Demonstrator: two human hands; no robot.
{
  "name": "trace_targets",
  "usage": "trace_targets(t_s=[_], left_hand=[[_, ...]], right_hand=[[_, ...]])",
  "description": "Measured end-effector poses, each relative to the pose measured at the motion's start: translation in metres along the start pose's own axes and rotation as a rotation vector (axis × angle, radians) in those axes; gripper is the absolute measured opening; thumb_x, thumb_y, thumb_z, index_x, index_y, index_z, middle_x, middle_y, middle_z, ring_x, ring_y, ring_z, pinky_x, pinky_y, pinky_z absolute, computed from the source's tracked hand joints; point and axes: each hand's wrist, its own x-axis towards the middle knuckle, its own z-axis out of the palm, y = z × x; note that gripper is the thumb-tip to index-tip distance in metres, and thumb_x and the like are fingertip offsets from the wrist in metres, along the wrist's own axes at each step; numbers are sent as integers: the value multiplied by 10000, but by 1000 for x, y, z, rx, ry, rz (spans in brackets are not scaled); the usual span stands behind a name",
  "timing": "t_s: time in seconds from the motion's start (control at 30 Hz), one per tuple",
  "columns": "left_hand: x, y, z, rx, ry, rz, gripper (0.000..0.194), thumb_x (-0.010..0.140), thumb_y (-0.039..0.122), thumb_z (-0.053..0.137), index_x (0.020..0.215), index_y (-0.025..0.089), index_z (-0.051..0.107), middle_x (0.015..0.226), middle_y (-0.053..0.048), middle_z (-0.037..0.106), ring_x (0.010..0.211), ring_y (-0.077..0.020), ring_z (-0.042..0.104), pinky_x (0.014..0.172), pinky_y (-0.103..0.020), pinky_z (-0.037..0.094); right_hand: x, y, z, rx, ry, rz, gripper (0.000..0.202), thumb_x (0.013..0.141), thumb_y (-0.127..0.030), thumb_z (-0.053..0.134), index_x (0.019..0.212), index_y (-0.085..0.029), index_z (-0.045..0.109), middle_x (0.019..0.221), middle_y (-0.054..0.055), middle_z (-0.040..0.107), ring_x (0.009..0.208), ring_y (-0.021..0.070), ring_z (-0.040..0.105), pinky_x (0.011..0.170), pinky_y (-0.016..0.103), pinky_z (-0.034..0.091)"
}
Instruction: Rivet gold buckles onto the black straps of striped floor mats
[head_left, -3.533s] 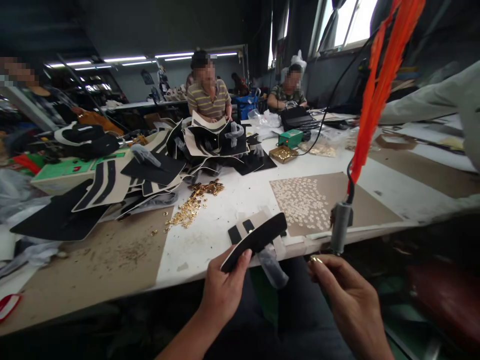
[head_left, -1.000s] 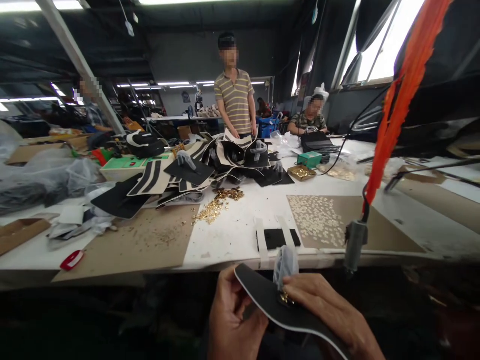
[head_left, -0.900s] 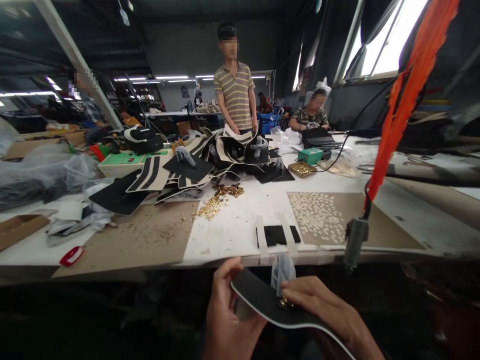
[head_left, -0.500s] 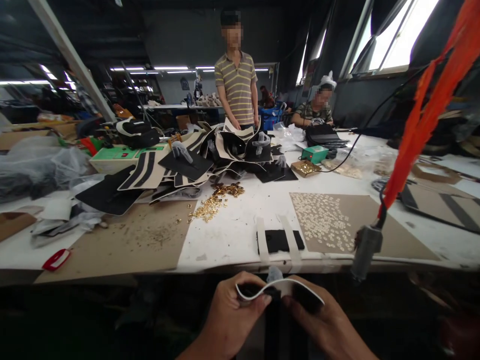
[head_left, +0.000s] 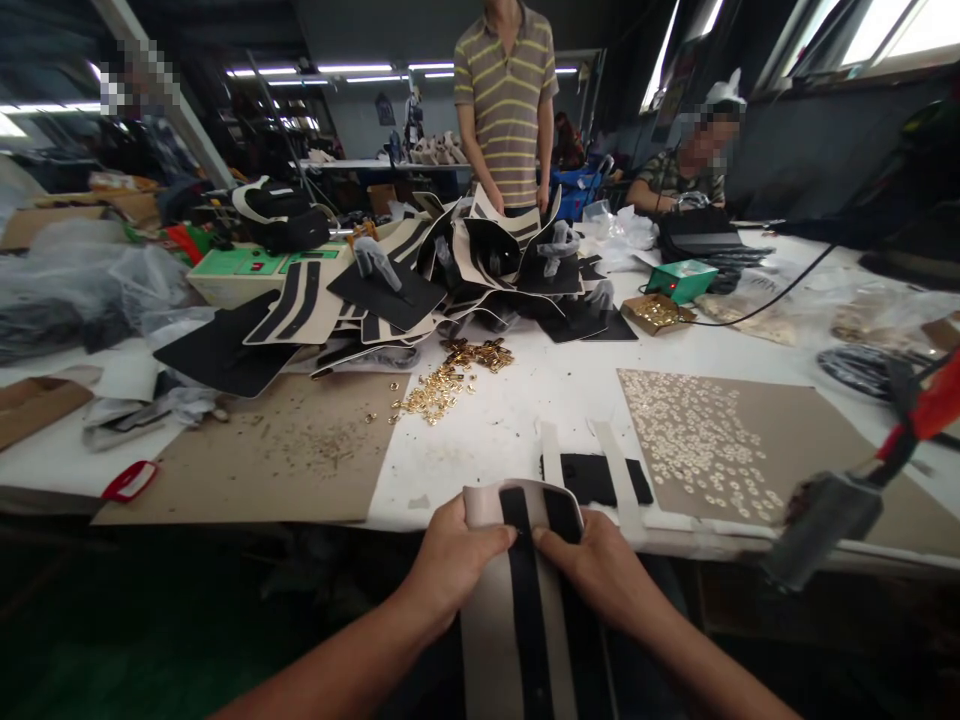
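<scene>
A beige panel with black stripes (head_left: 491, 610) stands upright at the table's front edge, its sides bent. My left hand (head_left: 454, 555) grips its left side, thumb pressed on the front near a black stripe. On the right side my right hand (head_left: 596, 560) holds the same panel, its thumb close to the left one. Fingers of both hands are partly hidden behind the panel. Just beyond it lies a black pad (head_left: 589, 480) under two pale strips on the white table (head_left: 480, 450).
Striped and black panels (head_left: 300, 305) are piled at the back. Gold metal parts (head_left: 435, 390) lie before them. Small pale rings (head_left: 682, 430) cover a brown board at right. A grey tool (head_left: 821, 525) hangs at the right. A person (head_left: 506, 110) stands behind the table; another sits at right.
The panel has tilted up from edge-on, so its striped face now shows. Both hands have turned with it, thumbs on the face. The view has shifted, and the hanging tool appears farther right.
</scene>
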Motion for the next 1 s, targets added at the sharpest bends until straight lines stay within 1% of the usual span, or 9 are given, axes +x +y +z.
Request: trace_targets(t_s=[0.17,0.33,0.4,0.53,0.67,0.8,0.87,0.93,1.0], left_hand=[[33,3,-5,105,-9,-10,312,648,152,739,958,135,711,773,-40,761,671,-205,705,583,-260,526],[56,18,-23,305,10,3,295,614,132,721,908,147,703,772,-39,749,681,-216,698,555,-261,525],[61,21,-30,333,21,3,310,603,120,718,911,150,701,781,-42,752,687,-226,702,550,-267,530],[68,17,-38,392,38,13,316,592,102,707,904,151,702,788,-45,755,707,-239,709,542,-266,523],[75,8,-40,484,30,60,317,603,109,719,915,163,705,833,-44,763,784,-264,730,578,-271,530],[77,6,-42,582,30,147,364,626,117,744,982,179,704,915,-53,765,875,-289,732,729,-345,580],[75,7,-43,630,55,206,501,636,123,768,1125,184,679,1081,-85,751,1025,-325,708,893,-426,571],[71,7,-44,734,128,327,714,643,127,798,1324,185,591,1322,-137,661,1241,-368,612,1056,-506,498],[66,5,-46,884,202,534,882,659,124,820,1468,192,476,1510,-163,520,1407,-375,470,1161,-540,412]], right_hand=[[24,4,5,-194,49,68,234,897,-313,604,744,-158,689,715,52,742,678,205,687,568,254,451],[48,-6,17,-252,20,77,170,894,-270,602,849,-158,722,834,70,784,794,214,729,655,245,492],[56,-10,22,-284,8,80,166,888,-263,602,832,-161,721,828,76,784,790,218,731,650,248,488],[66,-13,31,-362,5,103,173,866,-275,621,769,-159,705,790,109,771,774,250,726,642,283,475],[70,-9,36,-400,37,80,149,857,-270,632,928,-169,715,951,112,785,921,265,729,754,301,496],[71,-5,38,-423,67,84,185,846,-270,638,983,-165,703,983,123,784,956,280,727,793,319,505],[71,-5,39,-429,73,82,189,846,-274,636,982,-162,705,983,128,784,958,288,728,797,327,508],[71,-5,38,-431,76,75,207,843,-276,640,998,-157,709,1001,135,783,970,294,727,802,331,510],[72,-4,38,-430,74,64,228,837,-264,642,1023,-155,713,1023,138,782,991,296,723,813,332,508]])
